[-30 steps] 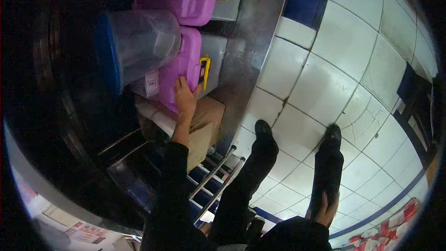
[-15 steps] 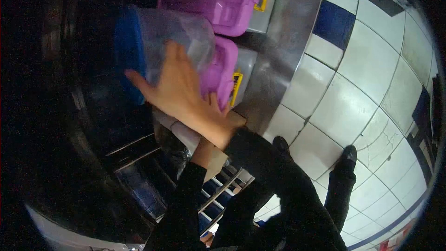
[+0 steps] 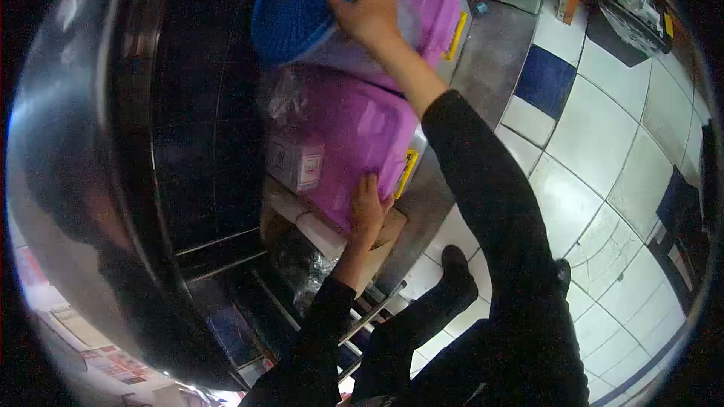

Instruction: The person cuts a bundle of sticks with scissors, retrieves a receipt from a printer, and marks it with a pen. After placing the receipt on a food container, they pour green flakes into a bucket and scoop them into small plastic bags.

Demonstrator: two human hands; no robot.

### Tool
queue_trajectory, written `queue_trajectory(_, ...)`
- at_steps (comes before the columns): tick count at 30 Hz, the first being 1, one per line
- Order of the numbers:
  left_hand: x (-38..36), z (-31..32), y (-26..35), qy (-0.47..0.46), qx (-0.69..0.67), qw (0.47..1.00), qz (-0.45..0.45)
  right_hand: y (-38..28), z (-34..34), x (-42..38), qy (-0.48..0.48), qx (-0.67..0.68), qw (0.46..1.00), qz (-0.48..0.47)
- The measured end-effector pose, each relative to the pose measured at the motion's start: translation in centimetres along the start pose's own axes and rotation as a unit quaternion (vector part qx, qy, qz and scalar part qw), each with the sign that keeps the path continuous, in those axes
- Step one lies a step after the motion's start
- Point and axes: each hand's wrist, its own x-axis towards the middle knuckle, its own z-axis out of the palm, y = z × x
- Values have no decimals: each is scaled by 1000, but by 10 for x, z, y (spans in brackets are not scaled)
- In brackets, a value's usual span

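Observation:
A clear tub with a blue lid (image 3: 305, 4) lies on its side over the pink-lidded boxes, lid facing left. My right hand (image 3: 371, 11) is on it, thumb at the blue rim and fingers over the clear wall. Lower down, my left hand (image 3: 367, 207) rests on the near corner of a pink lid (image 3: 351, 143), its fingers on top and its thumb apart by the edge. A small white carton (image 3: 296, 164) and crumpled clear plastic (image 3: 285, 94) lie on that lid. The box has a yellow latch (image 3: 407, 173).
An open cardboard box (image 3: 385, 252) is below my left hand, with a metal rack (image 3: 362, 324) beneath. A curved metal surface (image 3: 68, 128) fills the left. White floor tiles (image 3: 577, 166) and a black bin (image 3: 630, 26) are at right.
The blue-lidded tub has moved up and right with my right hand, uncovering the lower pink lid and white carton. My left hand stays by the lid's corner. The view has shifted.

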Motion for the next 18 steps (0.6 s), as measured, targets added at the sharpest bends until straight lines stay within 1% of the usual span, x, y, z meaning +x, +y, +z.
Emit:
queue_trajectory(1, -2, -4, 2, -2, -1, 1000, 0, 5, 3, 14, 1, -1, 1000, 2)
queue_trajectory(3, -6, -11, 3, 61, 54, 997, 15, 16, 7, 33, 96, 1, 989, -113)
queue_trajectory(4, -8, -16, -2, 60, 46, 997, 3, 14, -6, 31, 102, 1, 989, -108)
queue_trajectory(6, -12, -36, -10, 54, 29, 998, -3, 16, -38, 22, -61, 17, 995, -74)
queue_trajectory(7, -13, -46, -9, 57, 8, 998, -15, 31, -52, 14, -55, 16, 996, -68)
queue_trajectory(9, -18, -73, 7, 52, 17, 998, -27, 73, -80, -9, 47, 43, 997, -32)
queue_trajectory(11, -20, -86, 15, 52, 26, 998, -36, 131, -98, -44, 68, 77, 994, 26)
queue_trajectory(13, -21, -88, 14, 60, 49, 996, -36, 170, -105, -91, -27, 82, 995, 55)
queue_trajectory(14, -21, -85, 8, 86, 47, 995, -10, 179, -100, -112, -99, 46, 994, 10)
queue_trajectory(15, -22, -83, 7, 88, 48, 995, -12, 185, -92, -131, -171, 10, 984, -36)
queue_trajectory(17, -22, -83, 7, 70, 7, 996, -50, 193, -59, -160, -308, -62, 949, -36)
queue_trajectory(18, -22, -83, 6, 77, 12, 996, -51, 211, -29, -169, -327, -139, 931, -87)
